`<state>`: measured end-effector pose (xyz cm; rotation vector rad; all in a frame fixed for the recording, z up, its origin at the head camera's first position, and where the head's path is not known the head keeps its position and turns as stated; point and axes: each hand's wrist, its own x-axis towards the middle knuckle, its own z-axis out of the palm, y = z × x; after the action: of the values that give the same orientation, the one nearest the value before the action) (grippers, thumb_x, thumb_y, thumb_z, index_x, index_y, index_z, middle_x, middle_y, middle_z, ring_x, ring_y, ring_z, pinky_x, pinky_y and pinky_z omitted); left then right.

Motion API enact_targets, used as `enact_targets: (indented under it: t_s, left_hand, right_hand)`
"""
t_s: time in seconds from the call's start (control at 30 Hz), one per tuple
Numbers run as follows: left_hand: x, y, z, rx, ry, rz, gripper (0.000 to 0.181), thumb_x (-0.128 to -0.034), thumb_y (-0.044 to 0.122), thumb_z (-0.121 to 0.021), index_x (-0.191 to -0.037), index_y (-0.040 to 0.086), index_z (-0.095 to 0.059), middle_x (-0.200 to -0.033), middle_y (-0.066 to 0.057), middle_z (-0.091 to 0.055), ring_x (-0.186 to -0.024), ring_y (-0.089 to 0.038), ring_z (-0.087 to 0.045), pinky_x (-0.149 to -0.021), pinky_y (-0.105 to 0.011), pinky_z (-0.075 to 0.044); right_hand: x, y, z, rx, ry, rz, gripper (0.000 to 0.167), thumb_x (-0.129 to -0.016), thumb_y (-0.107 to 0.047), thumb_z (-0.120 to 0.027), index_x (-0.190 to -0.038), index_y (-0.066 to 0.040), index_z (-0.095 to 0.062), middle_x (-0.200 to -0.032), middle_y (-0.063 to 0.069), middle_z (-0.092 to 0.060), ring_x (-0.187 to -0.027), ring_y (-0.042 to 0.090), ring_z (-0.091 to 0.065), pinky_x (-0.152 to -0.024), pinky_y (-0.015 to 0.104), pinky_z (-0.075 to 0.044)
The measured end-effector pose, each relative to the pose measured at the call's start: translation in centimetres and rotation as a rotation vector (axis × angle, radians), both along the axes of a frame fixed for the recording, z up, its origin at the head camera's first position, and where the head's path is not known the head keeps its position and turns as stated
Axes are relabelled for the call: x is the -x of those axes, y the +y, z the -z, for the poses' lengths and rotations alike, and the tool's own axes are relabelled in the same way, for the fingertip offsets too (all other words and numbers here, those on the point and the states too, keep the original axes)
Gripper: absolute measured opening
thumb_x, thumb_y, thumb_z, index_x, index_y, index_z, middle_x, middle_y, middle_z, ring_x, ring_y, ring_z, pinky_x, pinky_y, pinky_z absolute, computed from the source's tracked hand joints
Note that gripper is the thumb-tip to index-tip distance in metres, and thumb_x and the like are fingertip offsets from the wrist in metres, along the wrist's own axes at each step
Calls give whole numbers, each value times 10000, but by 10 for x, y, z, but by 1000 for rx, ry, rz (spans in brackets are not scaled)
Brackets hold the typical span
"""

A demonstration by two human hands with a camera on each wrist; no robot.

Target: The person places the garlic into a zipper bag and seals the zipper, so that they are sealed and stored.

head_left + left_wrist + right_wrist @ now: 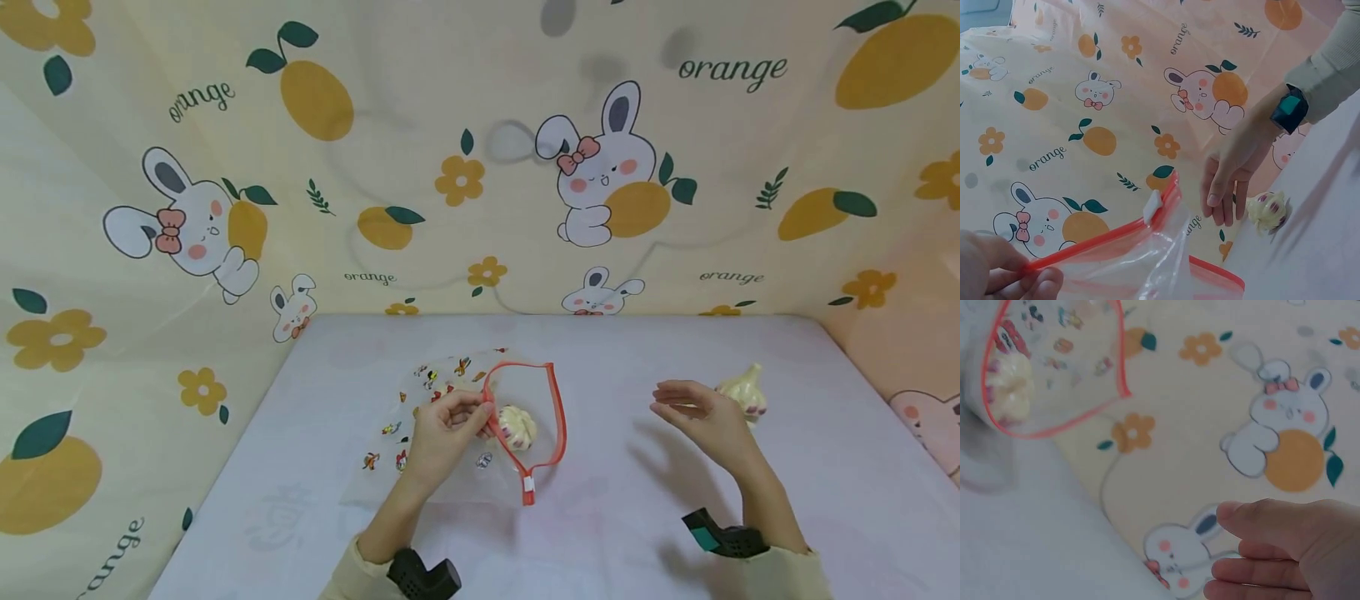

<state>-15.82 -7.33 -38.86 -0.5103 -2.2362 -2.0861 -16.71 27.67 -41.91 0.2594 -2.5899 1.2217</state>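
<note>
My left hand [446, 429] pinches the red zip rim [562, 417] of a clear plastic bag printed with cartoon figures [457, 379]; my right hand [708, 417], well apart, holds nothing, its fingers loose. Head view alone shows both bulbs: right wrist shows the purple-flecked cream garlic bulb inside the bag [1015, 387], left wrist the similar bulb beside my right hand [1266, 212].

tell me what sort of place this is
Probably a makeshift recording booth: a pale tabletop enclosed behind and on both sides by rabbit-and-orange printed sheeting, and black devices worn on the wrists.
</note>
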Motion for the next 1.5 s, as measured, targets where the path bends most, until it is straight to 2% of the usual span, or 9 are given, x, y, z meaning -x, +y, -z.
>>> enact_targets:
  t_s: [0.3,0.47,0.57,0.73,1.07,1.17,1.27,1.33,1.5]
  left_hand:
    - [-1,-1,0,-3,-2,0,200,-915,30,-614,-1031,-132,-630,-906,-357,-646,-658,25,-614,-640,-138,-581]
    - [-2,-1,0,-3,-2,2,201,-916,30,-613,-1034,-132,-629,-910,-358,-645,-659,25,-614,-642,-138,-582]
    - [-2,0,0,-2,0,7,200,-916,27,-611,-1037,-132,-627,-908,-356,-644,-661,26,-613,-642,-140,-583]
    - [-2,1,0,-3,-6,10,200,-916,28,-611,-1035,-132,-627,-903,-357,-641,-657,24,-613,-639,-145,-584]
    - [-2,1,-1,-7,-16,15,200,-917,20,-606,-1041,-136,-623,-902,-367,-632,-651,20,-614,-636,-150,-586]
    - [-2,2,-1,-3,-17,12,198,-917,18,-605,-1039,-137,-623,-901,-365,-634,-651,22,-612,-635,-150,-586]
    - [-2,2,-1,2,-23,7,198,-917,22,-606,-1037,-135,-624,-900,-362,-635,-649,21,-612,-636,-148,-585]
    - [-2,2,-2,4,-28,5,200,-916,24,-608,-1038,-133,-624,-901,-361,-635,-649,19,-611,-638,-146,-584]
    - [-3,2,-2,5,-33,1,201,-914,25,-612,-1039,-132,-626,-902,-361,-634,-648,16,-611,-640,-145,-585]
  right_hand:
    - [-2,25,2,-45,-37,31,355,-866,-175,-720,-1168,-14,-628,-1072,182,-705,-846,-240,-526,-659,18,-498]
    - [-3,35,6,-61,-33,67,360,-852,-212,-739,-1165,-61,-645,-1003,-297,-620,-904,-297,-451,-697,-6,-446]
    - [-4,43,6,-70,-41,113,383,-847,-257,-744,-1170,-73,-649,-973,-447,-499,-920,-322,-397,-708,-9,-389]
    - [-6,53,7,-92,-44,159,418,-826,-271,-764,-1173,-66,-652,-956,-481,-439,-914,-328,-345,-702,-21,-348]
    - [-3,66,16,-60,-76,167,479,-834,-267,-757,-1211,-7,-615,-977,-473,-443,-907,-313,-357,-701,-23,-355]
    - [-3,69,18,-70,-92,172,500,-842,-281,-749,-1226,1,-598,-994,-486,-416,-909,-301,-340,-708,36,-373]
    - [-3,71,20,-73,-95,182,502,-840,-277,-751,-1228,2,-596,-985,-496,-394,-903,-295,-328,-800,256,-514]
    - [-3,72,21,-80,-96,193,504,-839,-282,-752,-1228,-3,-595,-974,-504,-372,-899,-293,-310,-814,390,-526]
    - [-4,76,26,-56,-104,202,532,-838,-291,-753,-1255,-11,-579,-993,-484,-374,-909,-278,-287,-923,531,-507]
